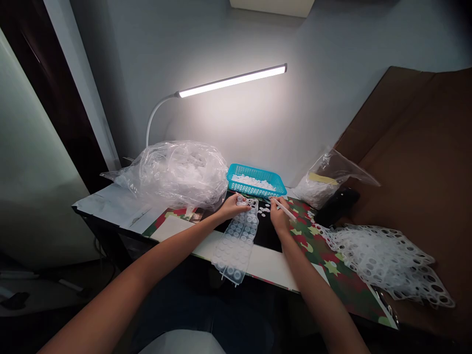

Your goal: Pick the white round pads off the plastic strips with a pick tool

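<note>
My left hand [233,206] is closed on the upper end of a translucent plastic sheet [236,243] with rows of round cup shapes, which hangs over the table's front edge. In my right hand [279,216], closed as well, is a slim white pen-like stick [285,208]; its tip is too small to make out. Between the hands, several small white discs [264,210] lie on a black surface [266,237]. Just beyond them stands a turquoise plastic basket [258,172] with many more white discs [252,182] inside.
A large clear bag [180,172] of white pieces sits at the left. On the right are a smaller clear bag [317,189], a black object [337,205] and a heap of perforated white sheets [387,260] against brown cardboard [420,162]. A lit lamp [234,81] hangs above.
</note>
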Demonstrator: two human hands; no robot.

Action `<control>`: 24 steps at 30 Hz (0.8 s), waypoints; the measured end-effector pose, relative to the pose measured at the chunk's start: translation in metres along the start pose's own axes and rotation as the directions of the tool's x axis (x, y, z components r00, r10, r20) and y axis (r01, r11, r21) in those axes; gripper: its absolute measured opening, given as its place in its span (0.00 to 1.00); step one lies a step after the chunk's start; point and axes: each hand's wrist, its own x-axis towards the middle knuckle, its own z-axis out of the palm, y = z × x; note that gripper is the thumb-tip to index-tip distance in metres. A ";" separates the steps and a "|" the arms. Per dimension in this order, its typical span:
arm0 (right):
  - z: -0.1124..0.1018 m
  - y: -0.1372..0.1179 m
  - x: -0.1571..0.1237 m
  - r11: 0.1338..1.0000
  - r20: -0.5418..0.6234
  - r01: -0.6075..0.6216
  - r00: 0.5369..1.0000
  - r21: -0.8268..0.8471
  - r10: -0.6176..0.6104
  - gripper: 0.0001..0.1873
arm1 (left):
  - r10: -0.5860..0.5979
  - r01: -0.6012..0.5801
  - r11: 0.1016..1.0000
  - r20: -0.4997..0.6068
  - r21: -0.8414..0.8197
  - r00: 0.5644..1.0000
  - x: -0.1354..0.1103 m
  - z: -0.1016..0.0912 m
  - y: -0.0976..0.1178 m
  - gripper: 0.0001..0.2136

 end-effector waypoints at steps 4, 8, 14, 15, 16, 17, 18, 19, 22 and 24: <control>-0.007 0.014 0.004 0.999 0.043 -0.021 0.999 -0.029 0.022 0.13 | -0.019 0.020 0.999 0.020 -0.031 1.000 -0.002 -0.001 0.004 0.16; -0.002 0.011 -0.001 1.000 0.159 0.015 0.987 -0.005 -0.014 0.13 | -0.073 0.078 0.992 0.053 -0.098 0.996 -0.002 0.002 0.008 0.13; 0.002 -0.003 -0.006 0.996 0.225 0.088 0.970 0.027 -0.091 0.14 | -0.159 0.177 0.969 0.108 -0.174 0.981 -0.001 -0.001 0.009 0.12; 0.002 -0.004 -0.006 0.996 0.228 0.086 0.969 0.024 -0.089 0.14 | -0.164 0.183 0.966 0.113 -0.182 0.980 -0.002 -0.002 0.009 0.12; 0.001 -0.004 -0.007 0.996 0.231 0.082 0.969 0.021 -0.084 0.15 | -0.167 0.188 0.964 0.118 -0.190 0.979 -0.002 -0.003 0.010 0.13; 0.001 -0.004 -0.008 0.997 0.233 0.077 0.969 0.018 -0.079 0.15 | -0.170 0.192 0.962 0.122 -0.197 0.978 -0.003 -0.004 0.010 0.13; 0.000 -0.003 -0.008 0.997 0.235 0.072 0.969 0.015 -0.074 0.15 | -0.172 0.196 0.959 0.126 -0.203 0.977 -0.003 -0.004 0.011 0.14; 0.000 -0.003 -0.009 0.997 0.236 0.070 0.969 0.014 -0.071 0.15 | -0.175 0.199 0.958 0.128 -0.209 0.976 -0.003 -0.005 0.011 0.16; 0.002 -0.001 -0.011 0.997 0.237 0.074 0.969 0.011 -0.074 0.16 | -0.182 0.205 0.955 0.123 -0.213 0.976 -0.003 -0.006 0.011 0.18; 0.003 0.000 -0.011 0.997 0.231 0.083 0.969 0.010 -0.083 0.16 | -0.184 0.204 0.958 0.113 -0.203 0.977 -0.002 -0.006 0.010 0.17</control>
